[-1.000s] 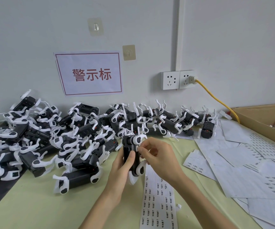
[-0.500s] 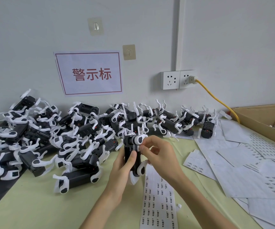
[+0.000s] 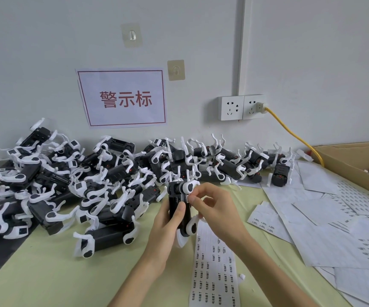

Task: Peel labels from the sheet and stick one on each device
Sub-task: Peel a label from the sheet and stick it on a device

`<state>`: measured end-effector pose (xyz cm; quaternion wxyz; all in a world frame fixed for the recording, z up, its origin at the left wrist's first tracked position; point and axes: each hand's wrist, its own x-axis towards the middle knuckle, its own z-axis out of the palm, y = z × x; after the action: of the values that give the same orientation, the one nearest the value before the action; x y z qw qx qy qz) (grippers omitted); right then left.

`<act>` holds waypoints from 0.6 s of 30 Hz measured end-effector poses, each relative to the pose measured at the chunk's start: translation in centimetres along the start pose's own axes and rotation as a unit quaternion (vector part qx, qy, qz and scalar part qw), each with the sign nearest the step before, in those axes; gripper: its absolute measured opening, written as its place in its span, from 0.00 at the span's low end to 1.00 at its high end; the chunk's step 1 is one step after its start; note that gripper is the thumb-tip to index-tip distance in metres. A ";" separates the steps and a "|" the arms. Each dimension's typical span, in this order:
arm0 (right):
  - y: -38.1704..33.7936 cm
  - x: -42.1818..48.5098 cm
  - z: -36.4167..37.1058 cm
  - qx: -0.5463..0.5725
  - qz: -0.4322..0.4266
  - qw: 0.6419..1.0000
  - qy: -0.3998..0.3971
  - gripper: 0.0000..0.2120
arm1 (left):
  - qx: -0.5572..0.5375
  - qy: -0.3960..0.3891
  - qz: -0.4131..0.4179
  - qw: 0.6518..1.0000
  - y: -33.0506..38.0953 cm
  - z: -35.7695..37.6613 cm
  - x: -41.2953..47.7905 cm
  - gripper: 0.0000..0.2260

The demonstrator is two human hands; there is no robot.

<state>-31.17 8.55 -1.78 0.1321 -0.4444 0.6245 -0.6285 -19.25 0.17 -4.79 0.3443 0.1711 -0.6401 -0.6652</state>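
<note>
My left hand (image 3: 168, 227) grips a black device with white clips (image 3: 178, 196), held upright above the table. My right hand (image 3: 212, 207) pinches a small white label (image 3: 189, 198) against the device's right side with thumb and fingertips. Below the hands, a long label sheet (image 3: 214, 271) with rows of printed labels lies flat on the pale green table (image 3: 46, 273). A big heap of similar black and white devices (image 3: 90, 178) fills the back left of the table.
Used backing sheets (image 3: 325, 218) lie scattered at the right. A cardboard box (image 3: 356, 165) stands at the far right with more devices in it. A yellow cable (image 3: 294, 136) runs from the wall socket (image 3: 242, 107) toward the box. A red-framed sign (image 3: 123, 97) hangs on the wall.
The hands and the device have barely shifted. My right fingers stay at the label on the device's side, moved slightly lower along it.
</note>
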 end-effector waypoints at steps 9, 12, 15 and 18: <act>0.2 -0.3 0.6 -0.049 -0.021 0.998 -0.023 0.10 | 0.007 0.002 -0.002 1.000 -0.3 -0.1 0.2 0.17; 0.3 -0.4 0.6 -0.050 -0.020 0.998 -0.028 0.11 | 0.005 0.002 -0.006 1.000 -0.3 -0.1 0.2 0.17; 0.3 -0.5 0.6 -0.050 -0.023 0.998 -0.031 0.10 | 0.005 0.003 -0.006 1.000 -0.3 -0.1 0.3 0.17; 0.4 -0.4 0.6 -0.048 -0.028 0.998 -0.032 0.10 | 0.000 0.003 -0.009 1.000 -0.3 -0.2 0.3 0.18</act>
<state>-30.62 8.36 -2.39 0.1129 -0.4870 0.6371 -0.5866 -19.41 -0.17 -5.07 0.3397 0.1787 -0.6378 -0.6677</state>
